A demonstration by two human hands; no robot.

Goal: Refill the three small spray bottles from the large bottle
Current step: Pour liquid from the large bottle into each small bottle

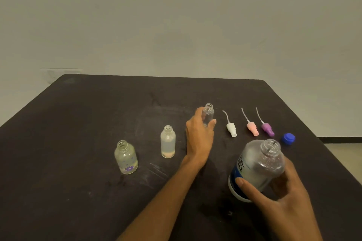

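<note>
The right hand (pixel 282 188) grips the large clear blue-labelled plastic bottle (pixel 256 168), uncapped, tilted; likely heavy, squashy, best held mid-body. Just beyond, the left hand (pixel 199 139) holds a small clear spray bottle (pixel 208 113), light and tippy.

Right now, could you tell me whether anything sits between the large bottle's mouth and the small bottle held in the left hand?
Nothing visible does. The large bottle, gripped by the right hand, is uncapped, and the clear small bottle in the left hand has an open neck. The spray tops and blue cap lie further back, to the side.
</note>
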